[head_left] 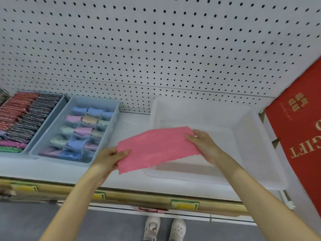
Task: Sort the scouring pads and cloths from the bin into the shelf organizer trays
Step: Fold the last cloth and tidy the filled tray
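Thin pink scallop-edged cloth [157,148] stretched out flat in the air, above the near-left corner of the translucent white plastic bin [251,136] and the strip of white shelf [133,122] beside it. Pinched at its left end by the left hand [111,159], thumb on top, fingers curled beneath; pinched at its far right corner by the right hand [203,145], fingertips closed on the edge. Both grips clamped on fabric. Nothing else visible inside the bin, so probably the last piece.

Off to the left on the same shelf: pale blue divided plastic tray [113,108], most cells stuffed with folded pastel cloths [81,131], a few cells along its right side looking unfilled. Just beside that, further left, a second blue tray [64,100] packed with rows of glittery red, dark and green scouring pads [27,117]. Behind everything, white pegboard [156,49]; at far right, a red gift box [298,127].

Step in hand, by the look of it: folding before stowing. Best done by bringing the two ends together evenly, edges matched, then folding again into a bundle narrow enough for one cell. Keep tension light to avoid skewing the thin fabric. Worth checking the bundle against a cell before letting go. Then carry left and tuck into a vacant cell, fold upward like the neighbours — without dragging out those already seated.
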Action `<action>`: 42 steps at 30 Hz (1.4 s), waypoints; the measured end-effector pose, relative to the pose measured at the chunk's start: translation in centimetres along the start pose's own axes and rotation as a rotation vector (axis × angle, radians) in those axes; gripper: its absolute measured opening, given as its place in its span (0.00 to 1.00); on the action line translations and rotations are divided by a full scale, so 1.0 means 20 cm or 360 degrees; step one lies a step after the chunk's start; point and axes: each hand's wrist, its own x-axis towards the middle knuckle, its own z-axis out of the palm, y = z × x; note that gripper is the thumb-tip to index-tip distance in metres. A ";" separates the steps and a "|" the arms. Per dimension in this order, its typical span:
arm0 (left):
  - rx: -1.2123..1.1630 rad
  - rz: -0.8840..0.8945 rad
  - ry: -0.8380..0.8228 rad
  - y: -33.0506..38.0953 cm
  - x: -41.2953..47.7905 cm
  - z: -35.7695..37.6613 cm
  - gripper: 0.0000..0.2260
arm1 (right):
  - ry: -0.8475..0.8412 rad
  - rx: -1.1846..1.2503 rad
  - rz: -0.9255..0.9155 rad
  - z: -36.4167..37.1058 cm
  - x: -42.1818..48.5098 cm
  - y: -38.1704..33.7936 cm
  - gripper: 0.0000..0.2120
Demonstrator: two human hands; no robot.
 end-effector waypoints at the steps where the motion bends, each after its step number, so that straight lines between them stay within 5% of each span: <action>1: 0.0065 0.0047 0.0023 0.02 0.00 0.01 0.04 | 0.0023 -0.0011 -0.0033 -0.01 -0.01 -0.02 0.06; 14: 0.0224 0.0244 0.0012 0.05 -0.01 0.13 0.08 | 0.0426 -0.0064 -0.0093 -0.09 -0.12 0.07 0.20; 21: -0.0091 0.0119 0.0046 0.02 -0.04 0.02 0.05 | -0.0296 0.0099 0.0180 -0.06 -0.17 0.04 0.14; 42: -0.0025 0.0093 0.0098 0.02 -0.03 -0.02 0.07 | -0.0011 0.0149 0.0213 0.00 -0.14 0.09 0.10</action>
